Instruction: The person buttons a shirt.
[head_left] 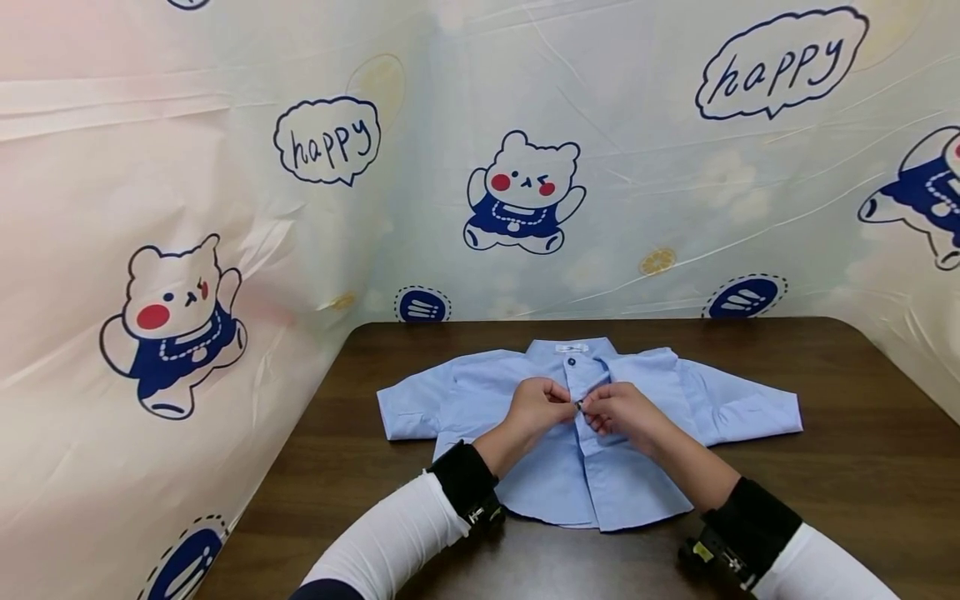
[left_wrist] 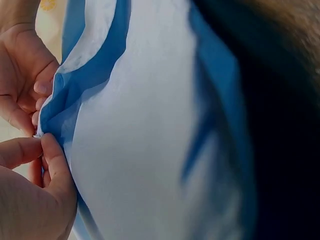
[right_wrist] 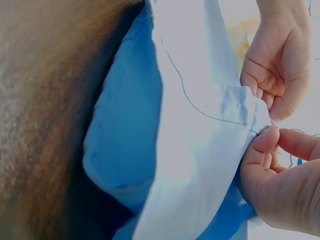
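Observation:
A light blue button-up shirt [head_left: 480, 387] lies front up on the table, its sleeves spread to both sides and its collar at the far end. At the placket, below a dark button [head_left: 572, 362] near the collar, both hands meet. My left hand [head_left: 536, 408] pinches the placket edge between thumb and finger. Opposite it, my right hand [head_left: 626, 411] pinches the cloth, fingertips almost touching the left ones. A small dark button [head_left: 578, 405] shows between them, mostly covered by fingertips. In the right wrist view the placket cloth [right_wrist: 257, 112] is lifted into a fold.
The brown wooden table [head_left: 840, 500] has rounded far corners. Behind it and along the left hangs a pale curtain [head_left: 420, 167] printed with bears and the word "happy". Black bands with small devices [head_left: 720, 554] circle both wrists.

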